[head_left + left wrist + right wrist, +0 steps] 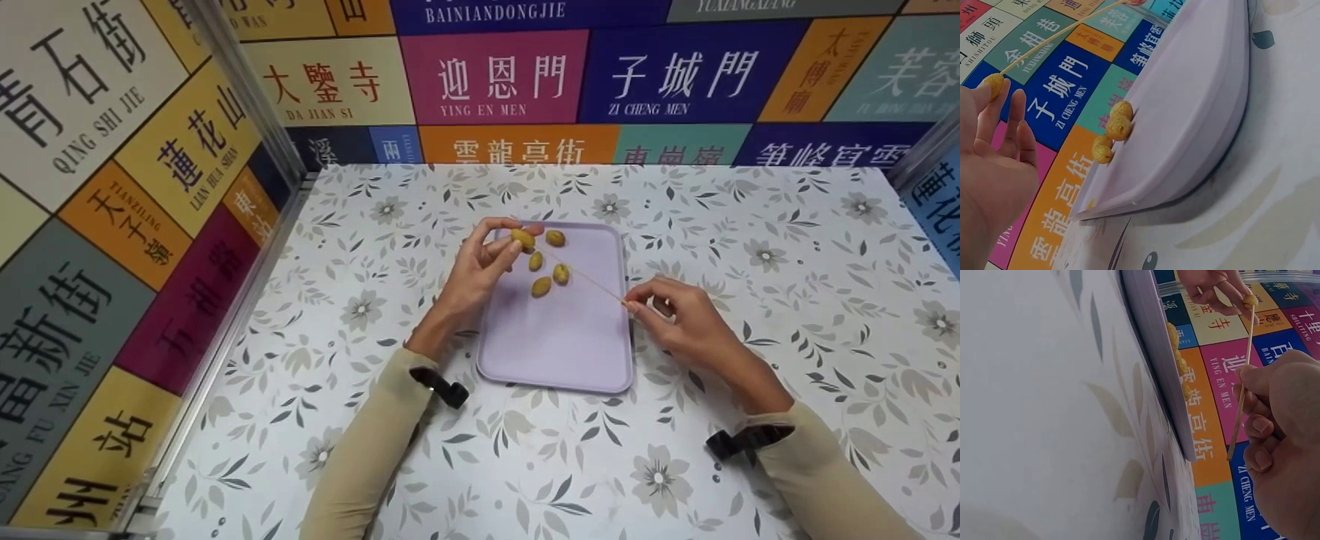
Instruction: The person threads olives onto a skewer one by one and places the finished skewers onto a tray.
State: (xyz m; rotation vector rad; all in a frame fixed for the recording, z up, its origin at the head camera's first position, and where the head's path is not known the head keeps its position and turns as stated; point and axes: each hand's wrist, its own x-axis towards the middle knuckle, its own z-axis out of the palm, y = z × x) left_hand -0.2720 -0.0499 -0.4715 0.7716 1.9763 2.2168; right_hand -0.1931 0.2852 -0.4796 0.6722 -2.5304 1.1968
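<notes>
Stick [1249, 343] (thin) — against yellow morsel [523, 239]

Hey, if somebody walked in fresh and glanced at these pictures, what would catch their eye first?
Probably the wall of bright lettered panels behind the table. Next, the lilac tray on the floral tabletop, with small yellow fruits toward its far end. Then the thin stick slanting between the hands: the right hand pinches it, and its far end meets a fruit held in the left hand.
</notes>
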